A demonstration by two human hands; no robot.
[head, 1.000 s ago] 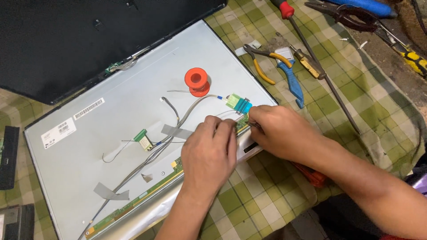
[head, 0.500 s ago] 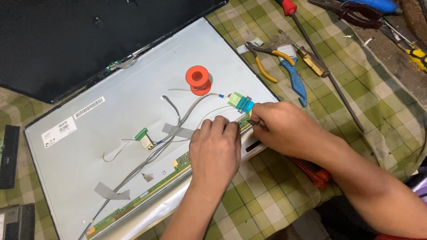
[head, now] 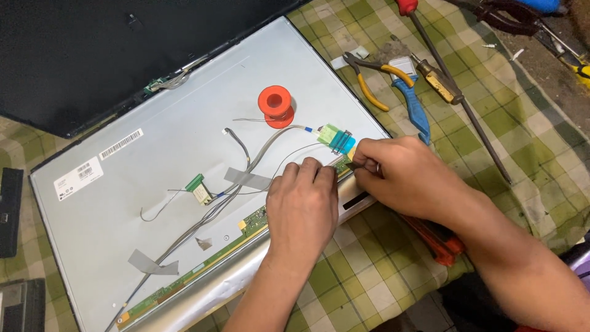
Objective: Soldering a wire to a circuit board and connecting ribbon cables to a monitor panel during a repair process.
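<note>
Little has moved: both hands stay at the circuit strip (head: 246,222). Left hand (head: 302,200) presses flat; right hand (head: 399,175) pinches a small tool at the strip's right end.

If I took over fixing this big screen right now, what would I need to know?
Left hand: lies flat on the green circuit strip along the panel's near edge, fingers pressing beside the right hand; whether it holds anything cannot be told.
Right hand: fingertips pinch something small and dark at the strip's right end, just below the green and blue connector.
Grey cables are taped down across the panel; an orange spool stands on it.
Pliers and a long screwdriver lie on the checked cloth, untouched.
Work at that corner is in progress.
</note>
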